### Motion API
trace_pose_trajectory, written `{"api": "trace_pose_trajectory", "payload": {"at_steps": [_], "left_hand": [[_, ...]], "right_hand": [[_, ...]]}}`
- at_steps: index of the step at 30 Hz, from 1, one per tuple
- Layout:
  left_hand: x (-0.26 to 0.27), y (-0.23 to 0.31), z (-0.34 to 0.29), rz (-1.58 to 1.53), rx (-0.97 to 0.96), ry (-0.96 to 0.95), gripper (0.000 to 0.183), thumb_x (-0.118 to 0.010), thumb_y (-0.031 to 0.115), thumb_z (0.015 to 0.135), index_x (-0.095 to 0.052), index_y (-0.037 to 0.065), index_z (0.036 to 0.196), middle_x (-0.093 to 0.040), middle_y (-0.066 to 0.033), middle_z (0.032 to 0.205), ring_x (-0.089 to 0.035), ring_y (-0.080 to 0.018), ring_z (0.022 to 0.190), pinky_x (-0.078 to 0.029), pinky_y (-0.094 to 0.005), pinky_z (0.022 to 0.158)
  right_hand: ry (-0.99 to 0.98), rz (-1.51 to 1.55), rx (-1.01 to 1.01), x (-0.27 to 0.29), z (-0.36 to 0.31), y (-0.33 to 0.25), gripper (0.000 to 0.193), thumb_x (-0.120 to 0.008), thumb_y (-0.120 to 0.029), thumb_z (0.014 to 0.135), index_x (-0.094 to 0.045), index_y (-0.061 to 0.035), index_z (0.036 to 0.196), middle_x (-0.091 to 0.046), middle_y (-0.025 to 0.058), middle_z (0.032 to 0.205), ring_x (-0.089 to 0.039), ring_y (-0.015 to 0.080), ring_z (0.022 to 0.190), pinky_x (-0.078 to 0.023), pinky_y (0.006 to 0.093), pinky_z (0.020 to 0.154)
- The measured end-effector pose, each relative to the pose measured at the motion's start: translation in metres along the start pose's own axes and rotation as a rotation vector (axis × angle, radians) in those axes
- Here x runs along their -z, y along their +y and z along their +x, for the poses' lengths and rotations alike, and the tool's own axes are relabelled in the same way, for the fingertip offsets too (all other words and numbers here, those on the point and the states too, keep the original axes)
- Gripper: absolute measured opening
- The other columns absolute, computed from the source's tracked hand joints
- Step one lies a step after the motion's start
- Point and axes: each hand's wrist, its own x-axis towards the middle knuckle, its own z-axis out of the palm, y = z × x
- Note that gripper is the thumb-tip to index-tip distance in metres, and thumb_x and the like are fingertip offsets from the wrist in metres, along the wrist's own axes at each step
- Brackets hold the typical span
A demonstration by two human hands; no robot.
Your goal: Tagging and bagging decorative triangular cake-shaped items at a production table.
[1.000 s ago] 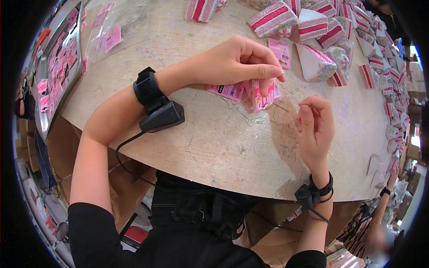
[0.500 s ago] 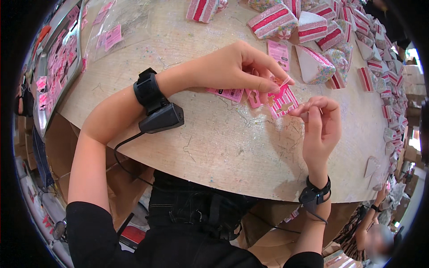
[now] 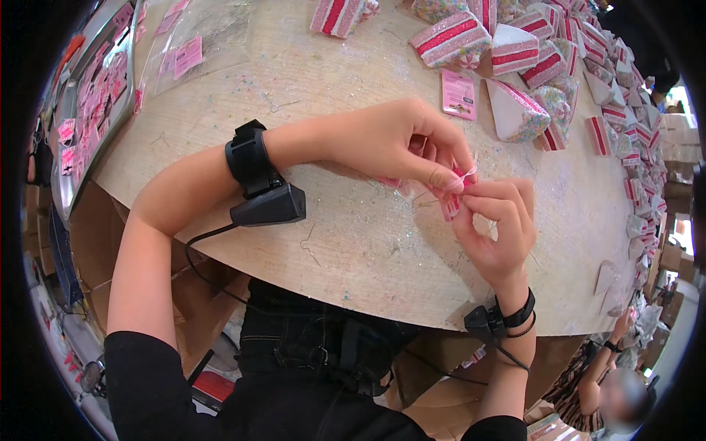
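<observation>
My left hand [image 3: 419,147] is closed, with thumb and forefinger pinching a pink hang tag [image 3: 450,209] and a thin pink loop of cord [image 3: 465,175]. The tag is turned nearly edge-on and partly hidden by fingers. My right hand [image 3: 500,224] meets it from the right, thumb and fingertips pressed together at the tag and cord. Which of the two its fingertips grip is too small to tell. Beneath my left hand, more pink tag pieces [image 3: 388,181] show in part. A thin wire hook [image 3: 309,244] lies nearer the table's front edge.
Glittery fake cake slices [image 3: 450,40] are heaped at the far right, beside a pink card [image 3: 459,95]. A metal tray [image 3: 110,117] of pink tags stands left, near a clear plastic bag [image 3: 220,37] with wires. A co-worker [image 3: 596,382] is at lower right.
My left hand has moved down slightly, and my right hand has moved left to meet it. The striped tag, which faced up, now stands nearly edge-on between the hands.
</observation>
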Motion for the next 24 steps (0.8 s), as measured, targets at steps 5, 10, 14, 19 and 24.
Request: {"api": "trace_pose_trajectory", "payload": {"at_steps": [5,10,14,19,24], "left_hand": [[-0.005,0.0,-0.003,0.008,-0.068,0.011,0.014,-0.07,0.014,0.089,-0.067,0.004,0.098,-0.062,0.0031,0.078,-0.051,-0.0012,0.067,-0.039,-0.0176,0.056],[-0.004,-0.001,-0.001,0.097,-0.098,0.025,0.008,-0.069,0.014,0.089,-0.066,0.008,0.093,-0.056,0.0023,0.081,-0.048,-0.0042,0.068,-0.037,-0.0193,0.057],[-0.009,-0.003,0.002,0.194,-0.234,0.07,0.008,-0.071,0.013,0.087,-0.065,0.008,0.089,-0.056,0.0004,0.081,-0.048,-0.0045,0.067,-0.037,-0.0199,0.056],[-0.013,-0.001,0.003,0.485,-0.577,0.295,0.016,-0.078,0.008,0.077,-0.063,0.009,0.082,-0.056,-0.001,0.082,-0.052,-0.0153,0.075,-0.042,-0.0258,0.063],[-0.022,0.004,0.004,0.566,-0.653,0.293,0.019,-0.081,0.007,0.073,-0.065,0.01,0.083,-0.058,-0.0011,0.084,-0.053,-0.0198,0.08,-0.044,-0.0289,0.068]], "right_hand": [[0.002,-0.118,0.077,-0.001,-0.002,-0.004,0.031,-0.076,0.006,0.062,-0.06,-0.0066,0.086,-0.066,0.0045,0.092,-0.057,0.023,0.08,-0.046,0.0311,0.066],[-0.029,-0.216,0.132,0.006,-0.005,-0.002,0.032,-0.076,0.005,0.061,-0.061,-0.0064,0.087,-0.065,0.0048,0.099,-0.057,0.0234,0.085,-0.046,0.0307,0.068],[0.042,0.025,-0.068,0.005,0.003,-0.003,0.031,-0.073,0.004,0.07,-0.062,-0.005,0.098,-0.063,0.0098,0.104,-0.059,0.0277,0.092,-0.047,0.0337,0.077],[-0.164,0.452,-0.388,0.006,-0.002,0.005,0.022,-0.061,-0.001,0.087,-0.059,-0.0001,0.109,-0.063,0.012,0.102,-0.06,0.0229,0.096,-0.046,0.033,0.082],[-0.2,0.706,-0.476,0.017,-0.009,0.002,0.012,-0.057,-0.002,0.09,-0.058,0.0004,0.102,-0.06,0.0092,0.09,-0.058,0.0209,0.084,-0.046,0.0319,0.075]]}}
